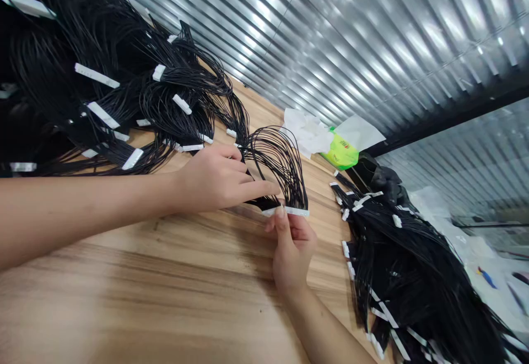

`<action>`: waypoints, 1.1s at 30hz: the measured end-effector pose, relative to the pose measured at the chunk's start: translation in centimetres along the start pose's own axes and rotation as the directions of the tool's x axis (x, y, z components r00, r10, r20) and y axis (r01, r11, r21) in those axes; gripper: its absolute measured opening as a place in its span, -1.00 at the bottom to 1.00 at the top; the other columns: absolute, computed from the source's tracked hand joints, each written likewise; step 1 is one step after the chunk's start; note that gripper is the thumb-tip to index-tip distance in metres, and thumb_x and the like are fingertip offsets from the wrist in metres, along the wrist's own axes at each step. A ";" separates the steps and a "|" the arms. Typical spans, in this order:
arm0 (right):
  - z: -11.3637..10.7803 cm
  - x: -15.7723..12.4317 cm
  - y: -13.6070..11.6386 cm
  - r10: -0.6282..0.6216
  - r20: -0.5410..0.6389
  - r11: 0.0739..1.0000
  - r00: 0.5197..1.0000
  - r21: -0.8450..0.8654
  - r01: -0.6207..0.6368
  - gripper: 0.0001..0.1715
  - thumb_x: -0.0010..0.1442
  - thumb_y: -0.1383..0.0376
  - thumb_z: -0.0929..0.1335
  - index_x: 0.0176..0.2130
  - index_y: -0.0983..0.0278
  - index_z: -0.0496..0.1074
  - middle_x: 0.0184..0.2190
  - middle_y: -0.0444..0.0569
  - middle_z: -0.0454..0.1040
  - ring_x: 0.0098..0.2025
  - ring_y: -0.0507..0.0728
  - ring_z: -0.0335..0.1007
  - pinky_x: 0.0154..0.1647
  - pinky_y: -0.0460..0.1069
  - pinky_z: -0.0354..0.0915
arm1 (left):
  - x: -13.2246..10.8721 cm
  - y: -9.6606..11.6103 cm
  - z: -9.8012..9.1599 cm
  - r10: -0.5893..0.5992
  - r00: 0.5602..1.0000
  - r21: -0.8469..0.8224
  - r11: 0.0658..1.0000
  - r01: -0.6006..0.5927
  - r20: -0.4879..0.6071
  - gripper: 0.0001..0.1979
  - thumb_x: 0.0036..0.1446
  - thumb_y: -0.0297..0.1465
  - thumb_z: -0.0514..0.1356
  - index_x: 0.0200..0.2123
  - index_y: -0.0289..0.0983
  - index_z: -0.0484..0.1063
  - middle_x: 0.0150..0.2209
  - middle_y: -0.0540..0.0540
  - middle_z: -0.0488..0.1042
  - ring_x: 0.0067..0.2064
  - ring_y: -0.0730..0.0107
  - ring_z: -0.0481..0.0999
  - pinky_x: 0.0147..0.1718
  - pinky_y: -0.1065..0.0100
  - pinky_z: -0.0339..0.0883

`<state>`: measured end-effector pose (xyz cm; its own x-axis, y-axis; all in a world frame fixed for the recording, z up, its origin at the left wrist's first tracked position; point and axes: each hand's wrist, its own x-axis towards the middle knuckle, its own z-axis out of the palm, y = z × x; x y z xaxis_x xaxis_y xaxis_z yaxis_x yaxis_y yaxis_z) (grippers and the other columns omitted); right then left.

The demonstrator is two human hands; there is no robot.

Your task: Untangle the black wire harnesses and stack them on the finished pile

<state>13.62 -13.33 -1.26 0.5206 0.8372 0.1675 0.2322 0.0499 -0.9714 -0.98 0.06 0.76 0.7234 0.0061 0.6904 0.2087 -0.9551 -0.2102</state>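
A wiring harness of thin black wires (281,155) arcs above the wooden table, its wires running into a long white connector (298,211). My right hand (294,248) pinches this connector from below between thumb and fingers. Coming in from the left, my left hand (219,179) is closed around part of the black wires. Its index finger stretches to the right, its tip close to the connector and my right thumb. The curled fingers hide part of the wires they grip.
A large heap of black wire harnesses (119,39) with white connectors fills the upper left. Another pile of harnesses (405,265) lies at the right. Behind are a green packet (342,152) and white paper (303,130), near the corrugated metal wall (330,39).
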 end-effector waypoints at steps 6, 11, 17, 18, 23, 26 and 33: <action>-0.1 -0.1 0.1 0.020 0.005 1.000 1.000 -0.003 -0.020 -0.58 0.14 0.07 0.36 -0.59 0.28 0.34 -0.66 -0.18 0.29 -0.57 -0.01 0.17 -0.52 -0.09 0.14 | 0.0 -0.2 -0.5 0.021 1.000 -0.016 1.000 -0.021 -0.016 -0.68 0.31 -0.48 -0.03 -0.01 -0.13 0.43 -0.58 0.11 0.46 -0.50 0.57 0.42 -0.42 0.43 0.18; 0.0 0.0 0.2 0.031 0.001 1.000 1.000 0.001 -0.031 -0.59 0.13 0.08 0.36 -0.60 0.28 0.33 -0.67 -0.19 0.29 -0.58 -0.02 0.18 -0.53 -0.10 0.14 | 0.1 -0.3 -0.4 -0.031 0.993 -0.058 0.998 0.024 -0.115 -0.77 0.33 -0.32 0.02 -0.17 -0.14 0.48 -0.60 0.15 0.47 -0.57 0.61 0.40 -0.49 0.41 0.13; 0.0 -0.1 0.0 0.001 -0.017 1.000 1.000 -0.019 -0.001 -0.60 0.13 0.08 0.36 -0.58 0.28 0.35 -0.66 -0.18 0.31 -0.58 -0.01 0.21 -0.52 -0.08 0.16 | 0.6 0.1 -0.2 0.006 0.981 0.002 1.000 -0.006 -0.196 -0.82 0.30 -0.33 0.06 -0.28 -0.22 0.44 -0.65 0.17 0.40 -0.63 0.60 0.35 -0.55 0.41 0.13; 0.0 -0.2 0.0 -0.002 -0.021 1.000 1.000 -0.020 0.002 -0.61 0.13 0.08 0.36 -0.57 0.28 0.36 -0.66 -0.18 0.31 -0.58 -0.01 0.21 -0.51 -0.08 0.16 | 0.7 0.2 -0.2 0.000 0.983 0.011 1.000 0.002 -0.186 -0.81 0.30 -0.31 0.06 -0.30 -0.22 0.43 -0.67 0.17 0.37 -0.64 0.59 0.34 -0.55 0.41 0.13; -0.1 -0.2 0.3 0.010 -0.051 1.000 0.999 0.006 -0.010 -0.60 0.13 0.07 0.37 -0.56 0.28 0.35 -0.66 -0.18 0.33 -0.57 0.00 0.23 -0.49 -0.08 0.17 | 0.8 0.1 -0.2 -0.039 0.994 0.051 0.998 0.044 -0.099 -0.65 0.28 -0.17 0.05 -0.48 -0.21 0.38 -0.72 0.14 0.28 -0.63 0.56 0.28 -0.50 0.42 0.14; -0.3 0.0 0.8 0.029 -0.083 0.998 0.996 0.057 -0.024 -0.59 0.14 0.08 0.37 -0.58 0.28 0.33 -0.65 -0.18 0.33 -0.55 0.00 0.24 -0.47 -0.08 0.17 | 0.8 0.0 -0.1 -0.047 0.994 0.027 0.998 0.050 -0.101 -0.69 0.28 -0.24 0.05 -0.48 -0.20 0.40 -0.68 0.14 0.31 -0.60 0.56 0.28 -0.45 0.42 0.14; -0.4 0.6 1.5 0.079 -0.109 0.984 0.991 0.169 -0.060 -0.59 0.15 0.08 0.37 -0.58 0.28 0.32 -0.66 -0.21 0.29 -0.56 -0.03 0.18 -0.47 -0.10 0.14 | 0.7 -0.2 0.4 -0.102 0.994 0.017 0.995 0.103 -0.035 -0.62 0.21 -0.08 0.07 -0.47 -0.23 0.40 -0.55 0.08 0.41 -0.39 0.43 0.37 -0.17 0.23 0.15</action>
<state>14.60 -12.93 -2.58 0.6235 0.7745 0.1072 0.0585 0.0905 -0.9942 -0.22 0.41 1.03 0.6749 0.0934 0.7319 0.2930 -0.9443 -0.1498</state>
